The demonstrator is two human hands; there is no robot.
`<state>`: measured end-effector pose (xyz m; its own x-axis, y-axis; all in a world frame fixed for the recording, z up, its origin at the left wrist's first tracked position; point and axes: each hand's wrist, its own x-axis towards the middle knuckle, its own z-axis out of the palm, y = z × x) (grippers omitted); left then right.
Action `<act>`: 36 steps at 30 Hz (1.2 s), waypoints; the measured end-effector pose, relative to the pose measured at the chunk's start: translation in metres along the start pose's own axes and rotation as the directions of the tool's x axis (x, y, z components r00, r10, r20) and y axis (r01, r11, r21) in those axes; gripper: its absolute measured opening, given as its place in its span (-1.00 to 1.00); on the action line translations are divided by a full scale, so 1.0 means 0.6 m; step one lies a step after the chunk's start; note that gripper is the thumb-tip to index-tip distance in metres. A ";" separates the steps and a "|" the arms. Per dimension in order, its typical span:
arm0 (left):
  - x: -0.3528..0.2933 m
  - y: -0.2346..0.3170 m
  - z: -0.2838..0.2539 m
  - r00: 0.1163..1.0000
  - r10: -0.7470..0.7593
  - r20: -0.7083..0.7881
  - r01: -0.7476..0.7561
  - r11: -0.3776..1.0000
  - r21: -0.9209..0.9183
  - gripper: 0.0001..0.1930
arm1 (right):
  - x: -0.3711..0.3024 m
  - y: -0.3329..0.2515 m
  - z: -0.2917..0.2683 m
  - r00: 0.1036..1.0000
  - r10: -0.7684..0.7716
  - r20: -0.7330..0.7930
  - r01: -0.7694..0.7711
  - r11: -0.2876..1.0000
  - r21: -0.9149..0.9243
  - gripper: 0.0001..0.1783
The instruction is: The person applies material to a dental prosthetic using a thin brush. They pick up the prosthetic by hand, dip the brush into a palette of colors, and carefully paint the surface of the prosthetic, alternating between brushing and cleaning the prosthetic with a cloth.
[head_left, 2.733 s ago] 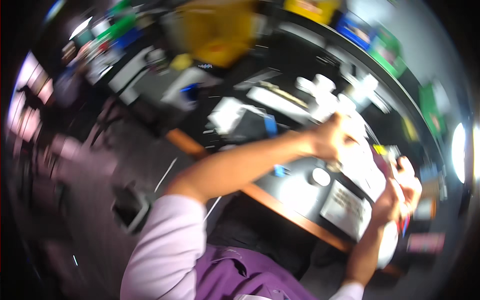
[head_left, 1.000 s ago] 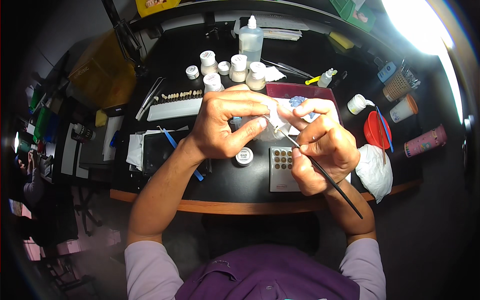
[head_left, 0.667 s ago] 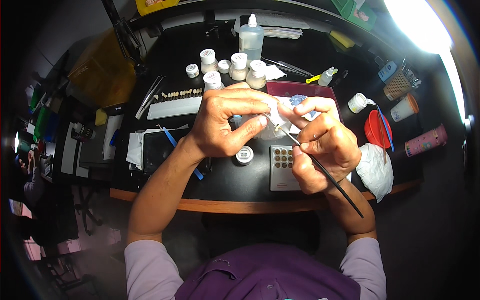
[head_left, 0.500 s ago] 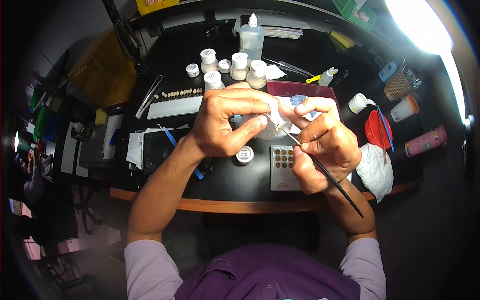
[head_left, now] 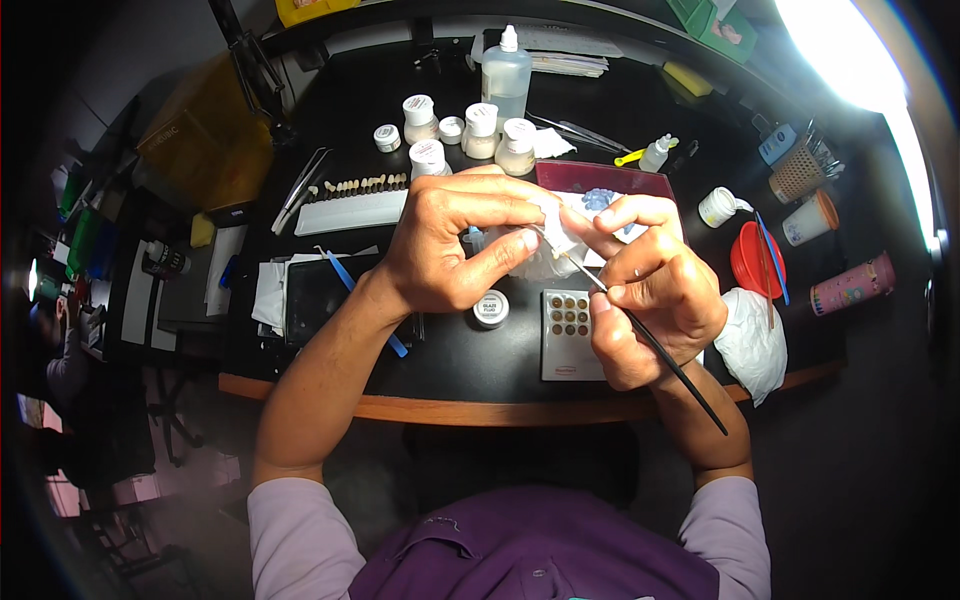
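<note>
Thin brush (head_left: 650, 345) pinched in right hand (head_left: 650, 290), left hand (head_left: 450, 250) closed around small white piece (head_left: 553, 243)

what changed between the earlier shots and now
About three seconds back the view was blurred and swung aside, with the left hand reaching out over the black worktable. Since then both hands have come together at the centre. Over the last second nothing visibly moved: the left hand pinches a small white piece, the right hand holds the thin black brush to it.
</note>
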<state>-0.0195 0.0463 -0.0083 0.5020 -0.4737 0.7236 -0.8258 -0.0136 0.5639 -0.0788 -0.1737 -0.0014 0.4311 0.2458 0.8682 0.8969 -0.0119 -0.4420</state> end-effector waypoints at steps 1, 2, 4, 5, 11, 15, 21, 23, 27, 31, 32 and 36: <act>-0.002 0.000 -0.001 1.000 -0.001 0.003 0.001 1.000 -0.030 -0.84 | 0.000 -0.002 0.001 1.000 0.001 -0.007 -0.001 1.000 0.006 -0.80; -0.006 -0.002 -0.001 1.000 -0.001 0.005 0.001 0.998 -0.059 -0.82 | -0.002 -0.004 0.002 1.000 0.005 -0.016 -0.004 1.000 0.012 -0.79; -0.005 -0.004 0.000 1.000 -0.023 0.003 0.023 0.995 -0.100 -0.83 | -0.002 -0.005 0.000 1.000 0.011 -0.018 -0.010 1.000 0.004 -0.79; -0.003 -0.001 0.001 0.999 -0.045 -0.001 0.044 0.993 -0.108 -0.84 | -0.001 -0.007 -0.001 1.000 0.011 -0.012 -0.011 1.000 -0.007 -0.79; -0.003 0.000 0.002 0.998 -0.058 -0.005 0.057 0.992 -0.113 -0.86 | 0.000 -0.002 -0.002 1.000 0.002 0.013 -0.002 1.000 -0.023 -0.78; -0.004 0.001 0.000 0.998 -0.061 -0.003 0.061 0.993 -0.105 -0.86 | 0.004 -0.007 -0.002 1.000 -0.003 0.031 0.004 0.998 -0.057 -0.77; -0.005 -0.007 -0.001 1.000 -0.006 0.022 0.008 0.997 -0.080 -0.80 | 0.003 -0.005 -0.003 0.999 -0.010 0.044 0.012 0.999 -0.047 -0.78; -0.003 -0.001 -0.005 1.000 -0.004 0.030 0.006 0.999 -0.040 -0.81 | 0.002 -0.003 -0.003 0.999 -0.008 0.041 0.008 1.000 -0.003 -0.80; 0.000 0.006 0.001 1.000 -0.010 -0.002 0.010 0.997 0.072 -0.87 | -0.007 0.010 -0.009 0.999 0.014 0.036 -0.018 0.994 0.112 -0.83; -0.002 0.002 0.003 1.000 0.002 0.000 -0.002 0.993 0.122 -0.87 | -0.004 0.010 0.009 0.976 0.157 -0.149 -0.122 0.968 0.221 -0.85; -0.003 0.002 0.004 1.000 -0.001 0.000 0.001 0.992 0.127 -0.87 | -0.006 0.012 0.002 0.987 0.135 -0.084 -0.116 0.972 0.203 -0.85; -0.003 0.004 0.004 1.000 -0.006 0.005 0.005 0.991 0.131 -0.86 | -0.008 0.018 -0.011 0.996 0.081 0.045 -0.087 0.983 0.163 -0.84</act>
<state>-0.0231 0.0448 -0.0092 0.5053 -0.4781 0.7184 -0.8498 -0.1313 0.5105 -0.0704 -0.1815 -0.0086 0.4972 0.2878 0.8185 0.8278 0.1251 -0.5469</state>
